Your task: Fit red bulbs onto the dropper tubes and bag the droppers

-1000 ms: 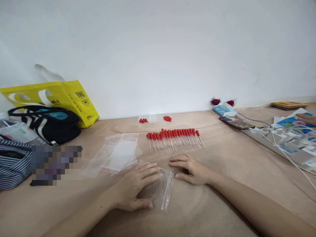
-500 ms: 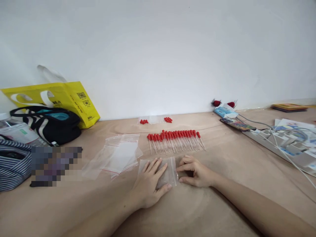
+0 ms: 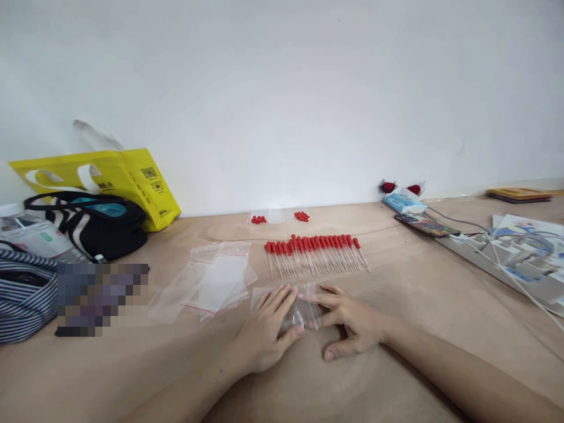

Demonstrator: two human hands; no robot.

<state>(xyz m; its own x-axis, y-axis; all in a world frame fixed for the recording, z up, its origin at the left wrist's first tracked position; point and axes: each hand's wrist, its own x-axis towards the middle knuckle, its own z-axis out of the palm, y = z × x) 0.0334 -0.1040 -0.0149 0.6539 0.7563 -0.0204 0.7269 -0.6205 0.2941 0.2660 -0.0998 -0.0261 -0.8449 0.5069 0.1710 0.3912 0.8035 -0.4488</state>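
Both hands are slack in their grip, with neither clenched around anything. The left hand [image 3: 269,329] lies over a small clear zip bag [image 3: 296,318], fingers extended and touching it, thumb at its near edge. The right hand [image 3: 356,320] reaches in from the bag's 3 o'clock side with its fingers apart; fingertips show through the plastic, past the zip strip [image 3: 314,309], though I cannot tell whether they are inside the bag or under it. The right thumb is set apart from the bag, over the bare table [image 3: 440,294].

With the zip bag as the centre of the dial and the wall [image 3: 282,106] at 12, a tight row of droppers [image 3: 315,255] lies near at 1 o'clock, red bulbs toward the wall and clear stems toward the person. Overlapping clear bags [image 3: 218,279] spread flat at 10 o'clock. Straight out at 12, close to the wall, 2 clumps of red bulbs [image 3: 302,217] sit in clear plastic.

Well apart at 10 o'clock, a yellow bag [image 3: 152,188] leans behind a black bag [image 3: 117,229]; a striped bag [image 3: 22,305] is at 9. At 2 o'clock are a blue pack of tissues [image 3: 403,202] and 2 red flowers [image 3: 388,187]. White cables [image 3: 496,252] tangle toward 3.
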